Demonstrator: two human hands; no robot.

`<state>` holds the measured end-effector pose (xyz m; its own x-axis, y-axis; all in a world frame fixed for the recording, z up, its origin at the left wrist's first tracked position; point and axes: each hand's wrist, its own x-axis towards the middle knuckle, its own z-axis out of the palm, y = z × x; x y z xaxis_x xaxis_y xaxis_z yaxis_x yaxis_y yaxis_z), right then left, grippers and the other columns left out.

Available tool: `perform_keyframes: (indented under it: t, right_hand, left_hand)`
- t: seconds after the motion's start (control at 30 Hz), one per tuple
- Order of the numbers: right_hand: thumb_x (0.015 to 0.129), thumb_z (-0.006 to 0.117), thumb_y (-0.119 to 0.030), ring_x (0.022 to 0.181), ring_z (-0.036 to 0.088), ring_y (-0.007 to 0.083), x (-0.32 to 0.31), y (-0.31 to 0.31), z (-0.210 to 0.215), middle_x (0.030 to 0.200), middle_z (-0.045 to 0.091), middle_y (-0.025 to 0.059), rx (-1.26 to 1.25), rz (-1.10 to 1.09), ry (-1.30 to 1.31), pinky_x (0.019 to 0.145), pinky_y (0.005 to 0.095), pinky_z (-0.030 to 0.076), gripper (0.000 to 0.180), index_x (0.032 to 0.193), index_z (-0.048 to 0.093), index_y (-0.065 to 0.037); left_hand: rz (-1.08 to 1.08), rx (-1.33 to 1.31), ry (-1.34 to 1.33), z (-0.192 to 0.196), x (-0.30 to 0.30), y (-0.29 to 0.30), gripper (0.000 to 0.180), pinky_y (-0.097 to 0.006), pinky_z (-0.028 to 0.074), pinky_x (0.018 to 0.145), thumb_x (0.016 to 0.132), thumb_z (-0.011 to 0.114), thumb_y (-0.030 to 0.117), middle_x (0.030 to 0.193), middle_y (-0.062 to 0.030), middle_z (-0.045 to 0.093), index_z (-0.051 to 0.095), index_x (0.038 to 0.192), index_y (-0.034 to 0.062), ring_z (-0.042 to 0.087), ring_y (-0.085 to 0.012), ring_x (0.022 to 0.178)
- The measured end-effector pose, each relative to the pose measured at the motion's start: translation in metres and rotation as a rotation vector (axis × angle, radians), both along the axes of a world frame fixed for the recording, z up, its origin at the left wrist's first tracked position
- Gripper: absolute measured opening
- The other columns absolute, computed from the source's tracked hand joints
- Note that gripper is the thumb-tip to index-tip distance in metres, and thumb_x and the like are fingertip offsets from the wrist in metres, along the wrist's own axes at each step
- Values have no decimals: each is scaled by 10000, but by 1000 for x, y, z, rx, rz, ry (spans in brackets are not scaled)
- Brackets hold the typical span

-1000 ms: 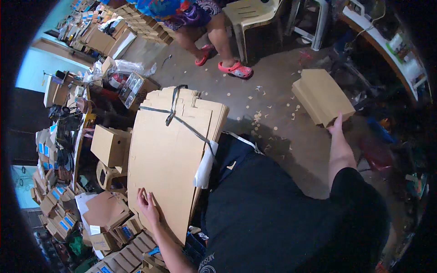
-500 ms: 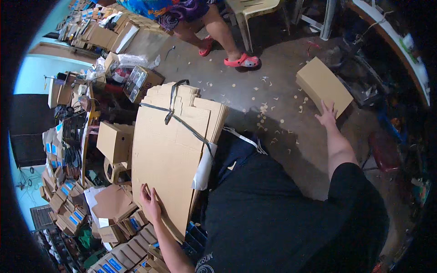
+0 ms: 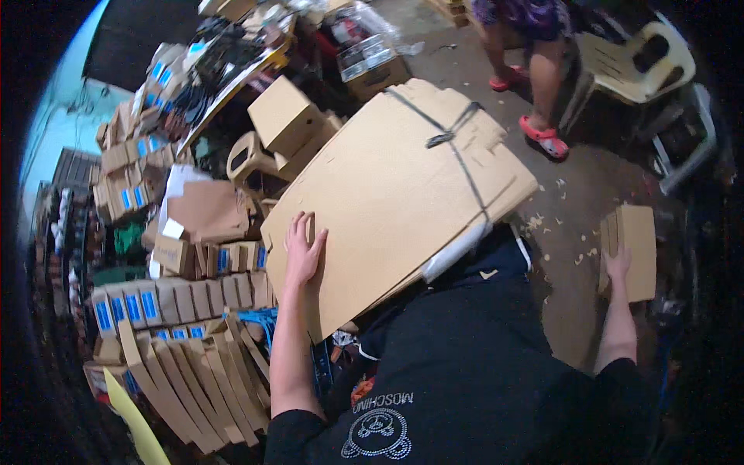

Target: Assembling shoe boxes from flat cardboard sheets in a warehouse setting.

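Observation:
A thick stack of flat brown cardboard sheets [image 3: 387, 186], bound with a dark strap [image 3: 457, 151], leans across the middle in front of me. My left hand [image 3: 304, 249] rests on its near left part, fingers stretched out and a little apart. A white wrapped strip [image 3: 457, 252] sticks out at the stack's right edge. Off to the right, my right hand [image 3: 618, 265] lies against the left side of a small brown cardboard box [image 3: 642, 256], fingers extended over its edge. The fingertips there are small and slightly blurred.
A person's legs [image 3: 546, 85] in red clogs stand at the upper right beside a cream plastic chair [image 3: 632, 66]. Cardboard scraps dot the floor [image 3: 570, 186]. Rows of folded cardboard [image 3: 194, 298] fill the left; a box [image 3: 285, 116] sits on a cream stool [image 3: 248, 159].
My view has swung left, so the stack, box and person appear further right. The left hand stays on the stack. My right hand has shifted along the box to its left side.

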<state>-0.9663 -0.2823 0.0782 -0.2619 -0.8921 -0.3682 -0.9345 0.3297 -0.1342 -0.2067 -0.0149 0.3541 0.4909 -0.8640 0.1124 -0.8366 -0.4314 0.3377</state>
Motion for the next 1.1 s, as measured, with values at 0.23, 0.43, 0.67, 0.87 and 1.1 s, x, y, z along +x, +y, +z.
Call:
perform_keyframes:
  t: [0.23,0.43,0.67,0.87,1.1]
  right_hand:
    - [994,625,-364,1506,233,384,202,-76,167,1635,244,200,-793,488,-471,1217,486,220,618,1533,419,-143]
    - [955,659,-308,1487,286,357,388,-47,338,1589,361,160,-1028,1027,-624,1215,472,223,574,1479,495,-138]
    - [906,662,-505,1520,209,379,524,3,313,1625,293,159,-589,1584,-356,1237,532,153,725,1521,442,-190]
    - [928,606,-556,1533,175,369,541,16,293,1648,250,149,-299,1602,-337,1249,524,108,760,1550,390,-176]
    - [936,612,-527,1526,185,391,519,-15,306,1640,267,164,-295,1478,-365,1241,516,136,748,1556,382,-178]
  left_hand:
    - [506,11,115,-14,76,79,856,-449,342,1141,886,695,543,1497,-228,449,412,1482,-2,418,-358,1400]
    - [610,-490,895,-43,68,118,772,-360,524,961,837,832,328,1292,-221,618,451,1384,-61,637,-266,1143]
    - [545,-422,766,-38,63,121,567,-336,571,799,835,847,274,1117,-147,700,562,1216,-34,691,-192,938]
    - [622,-383,854,-16,74,148,358,-299,560,735,814,862,196,969,-87,734,684,1028,-29,686,-132,807]
    - [485,-905,1257,45,85,189,401,-387,558,926,978,579,237,1222,-156,669,591,1290,-14,675,-237,1078]
